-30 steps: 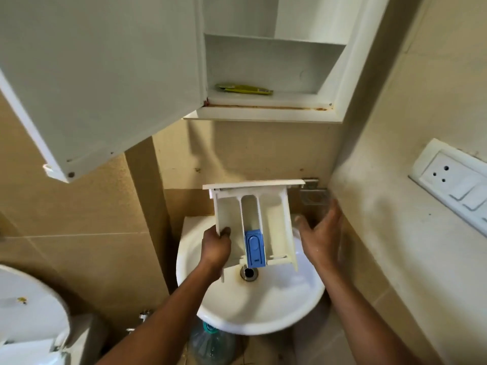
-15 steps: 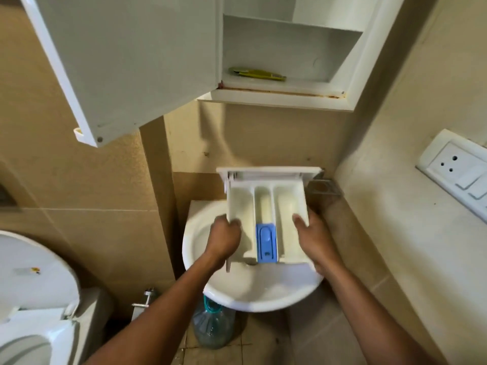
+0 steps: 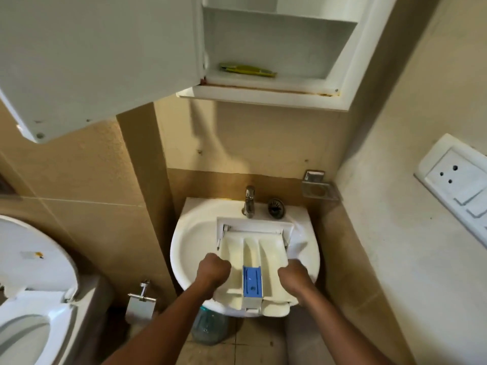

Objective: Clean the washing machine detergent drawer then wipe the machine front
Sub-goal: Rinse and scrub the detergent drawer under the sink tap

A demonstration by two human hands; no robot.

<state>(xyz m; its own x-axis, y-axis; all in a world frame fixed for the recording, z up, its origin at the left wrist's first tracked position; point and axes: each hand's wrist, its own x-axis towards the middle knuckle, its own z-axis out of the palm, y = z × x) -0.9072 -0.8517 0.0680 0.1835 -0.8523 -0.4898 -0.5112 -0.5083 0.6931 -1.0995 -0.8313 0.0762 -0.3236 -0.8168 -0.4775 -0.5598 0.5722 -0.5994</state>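
Note:
A white detergent drawer (image 3: 253, 248) with a blue insert (image 3: 252, 281) lies flat across the white sink basin (image 3: 189, 241), its front panel toward the tap (image 3: 249, 201). My left hand (image 3: 213, 270) grips the drawer's left side. My right hand (image 3: 293, 275) grips its right side. The washing machine is out of view.
An open white wall cabinet (image 3: 263, 48) hangs overhead, its door (image 3: 92, 56) swung out at head height, a yellow-green item (image 3: 247, 69) on its shelf. A toilet (image 3: 34, 285) stands at left, a socket panel (image 3: 456, 180) on the right wall, a water bottle (image 3: 209, 327) under the sink.
The drawer came down from upright in front of the wall to lying flat over the basin. My right hand, free a second ago, took hold of its right side. The tap is now uncovered.

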